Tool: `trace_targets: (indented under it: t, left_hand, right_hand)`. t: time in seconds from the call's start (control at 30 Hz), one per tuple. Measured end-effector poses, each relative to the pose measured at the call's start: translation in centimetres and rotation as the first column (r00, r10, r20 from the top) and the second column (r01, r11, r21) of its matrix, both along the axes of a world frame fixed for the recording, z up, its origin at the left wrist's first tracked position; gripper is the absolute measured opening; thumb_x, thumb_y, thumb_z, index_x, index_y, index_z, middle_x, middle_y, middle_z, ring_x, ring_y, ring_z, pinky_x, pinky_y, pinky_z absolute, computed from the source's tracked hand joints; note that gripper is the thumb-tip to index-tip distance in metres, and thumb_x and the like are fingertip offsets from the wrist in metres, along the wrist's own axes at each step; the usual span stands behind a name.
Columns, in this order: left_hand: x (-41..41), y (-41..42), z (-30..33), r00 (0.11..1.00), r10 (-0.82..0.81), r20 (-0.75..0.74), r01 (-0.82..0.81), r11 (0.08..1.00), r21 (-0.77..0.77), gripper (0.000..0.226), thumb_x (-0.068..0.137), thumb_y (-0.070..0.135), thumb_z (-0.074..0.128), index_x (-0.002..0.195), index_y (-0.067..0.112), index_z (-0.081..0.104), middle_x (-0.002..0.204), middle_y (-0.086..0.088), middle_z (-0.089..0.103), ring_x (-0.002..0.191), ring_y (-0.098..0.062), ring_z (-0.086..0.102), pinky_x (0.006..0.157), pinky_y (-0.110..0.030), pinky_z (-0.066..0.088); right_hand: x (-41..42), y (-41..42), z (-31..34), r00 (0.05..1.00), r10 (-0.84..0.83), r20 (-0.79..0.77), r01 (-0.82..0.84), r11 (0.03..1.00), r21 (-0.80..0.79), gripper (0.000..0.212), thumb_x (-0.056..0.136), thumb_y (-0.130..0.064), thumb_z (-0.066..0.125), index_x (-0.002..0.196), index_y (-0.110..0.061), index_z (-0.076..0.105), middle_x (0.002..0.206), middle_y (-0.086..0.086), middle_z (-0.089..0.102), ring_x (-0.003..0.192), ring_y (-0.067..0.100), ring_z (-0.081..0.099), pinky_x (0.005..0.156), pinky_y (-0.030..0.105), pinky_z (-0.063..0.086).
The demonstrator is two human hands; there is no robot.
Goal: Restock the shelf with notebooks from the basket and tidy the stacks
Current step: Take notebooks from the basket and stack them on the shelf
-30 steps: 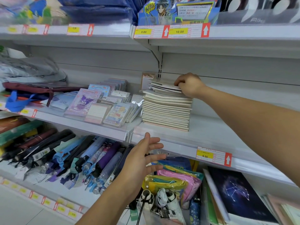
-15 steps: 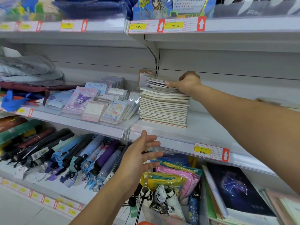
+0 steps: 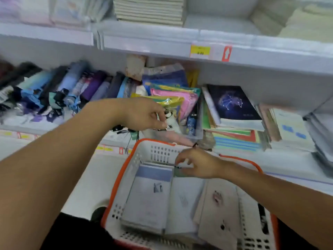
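Note:
A white basket with an orange rim [image 3: 115, 186] sits low in front of me. Notebooks lie flat in it: a blue-topped one [image 3: 149, 195], a pale one [image 3: 185, 201] and a beige one [image 3: 216, 204]. My right hand [image 3: 200, 165] reaches into the basket's far end, with fingers and thumb around the top edge of the pale notebook; blur hides whether it grips. My left hand [image 3: 142, 114] hovers above the basket's far rim with its fingers loosely curled and holds nothing. The cream notebook stack [image 3: 149, 9] stands on the upper shelf [image 3: 162, 38].
On the lower shelf lie folded umbrellas [image 3: 54, 87] at the left, coloured plastic pouches [image 3: 173, 94] in the middle, and a pile topped by a dark constellation notebook [image 3: 232, 103]. More paper stacks [image 3: 288, 127] sit at the right. A yellow price tag [image 3: 200, 50] marks the shelf edge.
My view has dropped from the upper shelf to the basket. My right hand left the cream stack and came down into the basket. My left hand now hangs over the basket's far rim.

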State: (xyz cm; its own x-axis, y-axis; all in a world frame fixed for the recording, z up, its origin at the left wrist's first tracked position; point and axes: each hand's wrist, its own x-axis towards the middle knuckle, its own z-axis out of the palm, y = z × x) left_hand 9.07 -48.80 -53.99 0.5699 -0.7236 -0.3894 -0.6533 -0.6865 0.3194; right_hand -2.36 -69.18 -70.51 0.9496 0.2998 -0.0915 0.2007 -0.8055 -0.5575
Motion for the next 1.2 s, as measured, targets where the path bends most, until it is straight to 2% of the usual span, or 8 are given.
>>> trace_targets:
  t: [0.13, 0.3, 0.67, 0.77, 0.9, 1.03, 1.1, 1.2]
  left_hand:
    - [-1.8, -2.2, -1.1, 0.989, -0.147, -0.016, 0.147, 0.968, 0.205, 0.034, 0.097, 0.04, 0.051, 0.127, 0.026, 0.059, 0.108, 0.011, 0.053, 0.106, -0.01, 0.05, 0.097, -0.025, 0.039]
    - [-1.9, -3.6, -2.3, 0.984, -0.174, -0.029, 0.176, 0.963, 0.203, 0.036, 0.094, 0.047, 0.051, 0.125, 0.03, 0.059, 0.115, 0.01, 0.06, 0.108, -0.014, 0.055, 0.102, -0.036, 0.042]
    - [-1.7, -3.3, -4.6, 0.983, -0.182, 0.002, 0.179, 0.967, 0.179, 0.031, 0.082, 0.066, 0.059, 0.104, 0.046, 0.068, 0.097, 0.02, 0.071, 0.094, -0.006, 0.067, 0.09, -0.04, 0.055]
    - [-2.0, -3.2, -4.1, 0.984, -0.177, 0.01, 0.172, 0.968, 0.184, 0.037, 0.08, 0.067, 0.059, 0.106, 0.043, 0.069, 0.102, 0.017, 0.071, 0.098, -0.009, 0.066, 0.093, -0.04, 0.053]
    - [-3.0, -3.7, -2.6, 0.982, -0.147, -0.118, 0.178, 0.932, 0.315, 0.079, 0.061, 0.079, 0.049, 0.123, 0.031, 0.06, 0.12, 0.008, 0.062, 0.113, -0.015, 0.056, 0.104, -0.039, 0.043]
    - [-3.5, -3.4, -1.6, 0.973, -0.153, -0.174, 0.211, 0.896, 0.391, 0.06, 0.062, 0.066, 0.071, 0.106, 0.025, 0.065, 0.111, 0.007, 0.064, 0.104, -0.014, 0.061, 0.095, -0.042, 0.052]
    - [-2.7, -3.3, -1.6, 0.977, -0.209, -0.041, 0.208, 0.894, 0.396, 0.016, 0.084, 0.04, 0.07, 0.095, 0.03, 0.063, 0.101, 0.007, 0.065, 0.097, -0.016, 0.062, 0.092, -0.043, 0.052]
    - [-2.0, -2.6, -1.8, 0.958, -0.277, 0.08, 0.196, 0.829, 0.524, 0.016, 0.093, 0.033, 0.059, 0.11, 0.033, 0.058, 0.108, 0.009, 0.059, 0.104, -0.018, 0.057, 0.096, -0.041, 0.048]
  right_hand:
    - [-8.3, -4.1, -9.6, 0.886, 0.009, -0.463, -0.132, 0.963, -0.235, 0.061, 0.082, -0.025, 0.072, 0.14, -0.017, 0.052, 0.146, 0.005, 0.047, 0.134, 0.022, 0.044, 0.112, 0.033, 0.035]
    - [-11.2, -5.7, -11.6, 0.894, 0.103, -0.437, -0.274, 0.896, -0.349, 0.067, 0.088, -0.021, 0.063, 0.151, -0.021, 0.039, 0.163, -0.003, 0.023, 0.149, 0.016, 0.021, 0.117, 0.03, 0.023]
    - [-9.5, -4.5, -11.2, 0.85, 0.367, -0.377, -0.526, 0.561, -0.64, 0.056, 0.078, -0.037, 0.077, 0.127, -0.019, 0.057, 0.147, 0.006, 0.037, 0.134, 0.029, 0.031, 0.101, 0.041, 0.037]
    - [-8.2, -4.2, -9.8, 0.824, 0.23, -0.518, -0.528, 0.642, -0.556, 0.034, 0.081, -0.023, 0.076, 0.113, -0.015, 0.066, 0.121, 0.005, 0.059, 0.115, 0.027, 0.053, 0.088, 0.036, 0.046]
    - [-3.7, -2.4, -2.0, 0.963, 0.168, -0.208, -0.195, 0.975, -0.111, 0.013, 0.079, -0.016, 0.079, 0.08, -0.01, 0.067, 0.08, 0.001, 0.065, 0.076, 0.013, 0.06, 0.071, 0.028, 0.047]
    - [-0.9, 1.0, 6.3, 0.988, -0.069, 0.138, -0.011, 0.86, 0.51, 0.018, 0.08, -0.005, 0.077, 0.08, 0.007, 0.064, 0.074, 0.014, 0.064, 0.068, 0.007, 0.057, 0.068, 0.02, 0.048]
    - [-0.1, 1.3, 6.2, 0.955, -0.213, 0.205, 0.056, 0.81, 0.584, 0.021, 0.08, -0.008, 0.079, 0.084, 0.004, 0.062, 0.078, 0.011, 0.063, 0.071, 0.007, 0.057, 0.07, 0.02, 0.048]
    - [-0.4, -1.2, 1.0, 0.897, -0.441, 0.027, 0.396, 0.83, 0.393, 0.053, 0.072, -0.029, 0.088, 0.111, -0.006, 0.06, 0.104, 0.005, 0.059, 0.087, 0.01, 0.053, 0.072, 0.021, 0.044]
